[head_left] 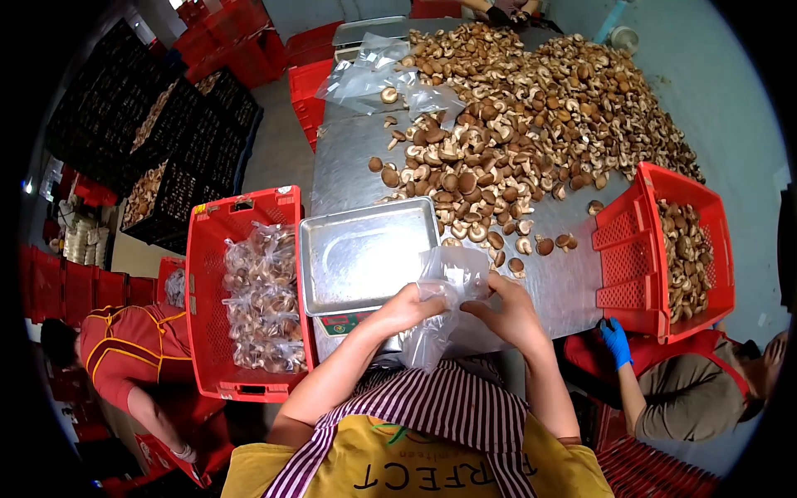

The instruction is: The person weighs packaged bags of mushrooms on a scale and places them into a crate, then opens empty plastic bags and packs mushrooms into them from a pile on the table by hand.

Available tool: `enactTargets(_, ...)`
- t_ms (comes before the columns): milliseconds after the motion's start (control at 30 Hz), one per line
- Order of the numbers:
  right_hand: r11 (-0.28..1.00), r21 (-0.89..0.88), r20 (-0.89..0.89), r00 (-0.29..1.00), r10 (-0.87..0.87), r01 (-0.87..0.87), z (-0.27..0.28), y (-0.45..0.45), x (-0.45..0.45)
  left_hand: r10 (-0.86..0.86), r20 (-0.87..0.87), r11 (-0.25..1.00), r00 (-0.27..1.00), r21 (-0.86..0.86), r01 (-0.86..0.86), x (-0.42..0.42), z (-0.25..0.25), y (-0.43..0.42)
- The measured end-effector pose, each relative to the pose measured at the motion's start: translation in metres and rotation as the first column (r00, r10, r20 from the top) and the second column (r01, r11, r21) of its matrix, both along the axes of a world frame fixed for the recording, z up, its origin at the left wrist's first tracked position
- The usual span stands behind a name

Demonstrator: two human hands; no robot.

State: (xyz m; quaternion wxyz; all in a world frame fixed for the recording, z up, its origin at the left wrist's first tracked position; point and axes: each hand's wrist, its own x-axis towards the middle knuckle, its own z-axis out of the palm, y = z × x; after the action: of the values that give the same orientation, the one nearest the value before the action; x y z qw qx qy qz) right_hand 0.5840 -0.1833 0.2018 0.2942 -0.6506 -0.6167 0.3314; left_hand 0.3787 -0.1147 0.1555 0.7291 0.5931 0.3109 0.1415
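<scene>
A clear plastic bag [436, 332] hangs between my two hands at the near edge of the steel table, in front of my striped apron. My left hand [408, 307] pinches the bag on one side, thumb and fingers closed on the film. Opposite it, my right hand [506, 311] grips the other side, with part of the plastic standing up between the hands. No mushrooms show inside this bag. Just beyond my left hand lies a shallow metal tray [369, 253], bare inside, on a scale that is mostly hidden. Loose shiitake mushrooms [473, 183] are heaped beyond the bag.
Bagged mushrooms fill a red crate [199, 290] on the left. Another red crate [623, 249] with loose mushrooms stands on the right. More plastic bags [369, 79] lie at the far left of the table [344, 166]. Co-workers are at both sides, one wearing a blue glove [616, 342].
</scene>
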Motion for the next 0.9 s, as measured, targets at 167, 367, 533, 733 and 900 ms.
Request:
enactTargets(167,0.999,-0.005,-0.118,0.992,-0.045,0.045,-0.020,-0.002,-0.013,0.127,0.102,0.990,0.987,-0.079,-0.119,0.000,-0.002,-0.003)
enactTargets(367,0.985,0.071,-0.162,0.976,-0.143,0.156,-0.025,-0.006,-0.006,0.159,0.011,0.987,0.987,-0.013,-0.159,0.000,0.004,-0.010)
enactTargets(533,0.989,-0.010,-0.205,0.968,-0.147,0.148,-0.027,-0.010,0.005,0.174,-0.008,0.984,0.985,-0.038,-0.175,0.003,0.004,-0.013)
enactTargets(733,0.966,0.145,-0.151,0.970,-0.191,0.213,-0.044,-0.016,0.030,0.159,-0.005,0.987,0.987,-0.007,-0.159,-0.012,-0.003,-0.007)
enactTargets(900,0.963,-0.212,-0.314,0.922,-0.227,0.165,-0.021,-0.019,0.040,0.177,-0.037,0.984,0.984,-0.014,-0.178,-0.019,-0.010,0.000)
